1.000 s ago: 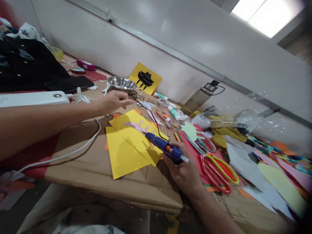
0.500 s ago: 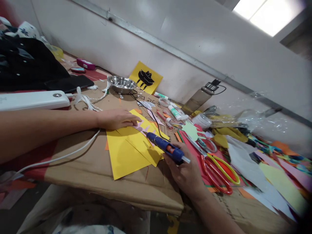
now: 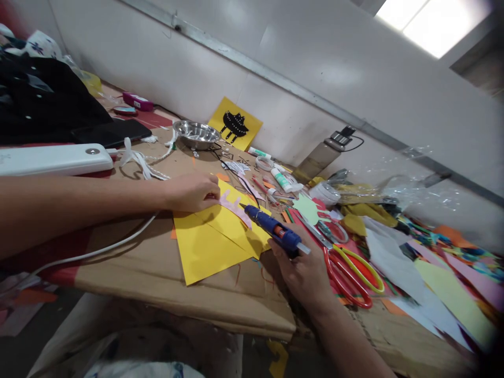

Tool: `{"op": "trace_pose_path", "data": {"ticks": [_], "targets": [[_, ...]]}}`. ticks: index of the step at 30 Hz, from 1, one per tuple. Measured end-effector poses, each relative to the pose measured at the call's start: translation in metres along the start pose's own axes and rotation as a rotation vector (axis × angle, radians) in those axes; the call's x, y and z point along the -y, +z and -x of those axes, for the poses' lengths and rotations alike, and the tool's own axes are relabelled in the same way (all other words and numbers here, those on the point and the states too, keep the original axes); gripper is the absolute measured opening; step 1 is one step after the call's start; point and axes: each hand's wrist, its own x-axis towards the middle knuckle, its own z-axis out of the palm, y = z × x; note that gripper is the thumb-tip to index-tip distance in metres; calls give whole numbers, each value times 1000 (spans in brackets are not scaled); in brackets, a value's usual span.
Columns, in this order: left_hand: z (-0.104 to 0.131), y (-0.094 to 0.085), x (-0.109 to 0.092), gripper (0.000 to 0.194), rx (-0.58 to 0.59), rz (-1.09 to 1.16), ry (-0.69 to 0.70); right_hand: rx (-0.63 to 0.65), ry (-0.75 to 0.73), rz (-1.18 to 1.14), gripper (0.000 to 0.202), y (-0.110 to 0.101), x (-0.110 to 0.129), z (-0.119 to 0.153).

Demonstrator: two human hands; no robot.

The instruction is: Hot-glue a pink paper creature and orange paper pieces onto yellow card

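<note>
My right hand (image 3: 301, 268) is wrapped round a blue glue gun (image 3: 271, 227), a clear glue stick poking from its back end. The gun's nozzle points left, close to a pink paper cutout (image 3: 233, 206) with a jagged edge. At the cutout's left end my left hand (image 3: 195, 193) is closed, its fingertips pinching the pink paper. Beneath the cutout lie overlapping yellow paper sheets (image 3: 208, 252) on a cardboard-covered table (image 3: 157, 283). A black cord runs behind the glue gun.
Large scissors (image 3: 346, 275) with red and yellow handles lie to the right, beside paper scraps. A steel bowl (image 3: 197, 135), a yellow card (image 3: 236, 123) with a black cutout and a bottle (image 3: 321, 157) stand farther back. At left are a white power strip (image 3: 59, 159) and its cord.
My left hand has curled its fingers and drawn slightly back left, showing more of the pink cutout. The glue gun has shifted slightly right, its nozzle away from the cutout's left part.
</note>
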Motion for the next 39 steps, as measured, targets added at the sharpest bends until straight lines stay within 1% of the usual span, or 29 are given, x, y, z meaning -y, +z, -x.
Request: {"op": "trace_pose_path", "data": {"ticks": [2,3,5,6,7,8,11,13,15,18,20,22,25,28,35,39], "targets": [[-2,-5,-3,26,-22,4,43,-16,-2,11,20,-1,0,-1],[-3,-6,-4,26,-28,31,97,-27,-5,19,19,-2,1,-2],[-4,-5,-3,27,16,91,229,-44,-12,32,18,-3,1,-3],[-4,-3,-2,28,49,109,271,-51,-17,35,18,-3,1,-3],[-4,0,-1,28,84,113,291,-55,-24,36,17,-3,1,-3],[-4,3,1,29,93,117,288,-59,-30,36,17,-3,1,-3],[-1,11,4,31,83,130,305,-64,-32,34,20,-3,1,-2],[-1,11,4,31,86,122,318,-45,-18,28,21,-3,0,-2],[-1,9,3,30,107,115,280,-25,-13,27,20,-3,0,-2],[-2,5,1,28,129,219,144,-7,-46,53,20,-3,0,-1],[-3,4,1,28,94,343,55,30,-94,81,21,-3,4,0],[-3,4,2,27,48,429,12,81,-145,121,23,-4,9,2],[-2,7,4,28,37,453,3,156,-193,221,27,-5,19,4],[-1,10,5,31,51,442,-4,200,-203,305,29,-6,27,4],[-1,12,5,32,51,441,-9,216,-252,401,31,-5,36,-1],[0,13,4,30,45,395,-21,225,-276,435,31,-5,41,-2]]}}
